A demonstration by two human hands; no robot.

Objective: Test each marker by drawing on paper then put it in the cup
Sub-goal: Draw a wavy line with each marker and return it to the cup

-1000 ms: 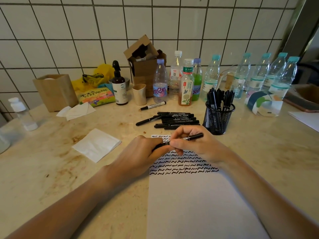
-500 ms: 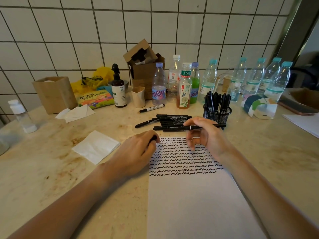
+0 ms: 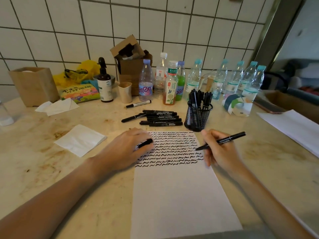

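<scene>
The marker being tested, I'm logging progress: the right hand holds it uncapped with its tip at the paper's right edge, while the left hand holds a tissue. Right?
Not quite. The head view shows the left hand holding the black cap, not a tissue. The rest stands: the right hand holds the uncapped marker, tip at the paper's right edge.

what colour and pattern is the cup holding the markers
Black wire mesh; the cup shows best in the head view, right behind the paper.

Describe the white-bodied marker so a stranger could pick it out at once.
Start at the black mesh cup behind the paper. To its left lies a bundle of black markers. Behind that bundle, towards the bottles, one marker lies alone: it alone has a white barrel, with black ends.
</scene>
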